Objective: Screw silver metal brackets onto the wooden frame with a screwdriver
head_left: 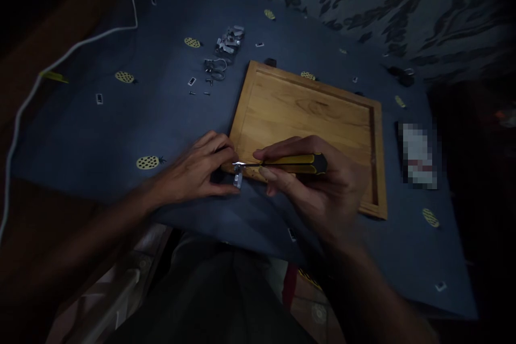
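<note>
A framed wooden panel (306, 113), which looks like a small cabinet door, lies flat on the blue cloth. At its near left corner sits a metal hinge (237, 180), jutting over the panel's near edge. My left hand (207, 164) is closed around that corner, fingers on the panel and thumb beside the hinge. My right hand (318, 188) grips a screwdriver (294, 164) with a yellow and black handle, held almost level. The shaft points left and its tip meets the hinge; the tip's exact seat is too small to make out.
Beyond the panel's left side lie a pile of metal hinges (229, 40), a pair of scissors-like loops (217, 69) and several small screws (207, 93). A white cable (80, 45) runs along the left. A blurred-out packet (419, 156) lies to the right.
</note>
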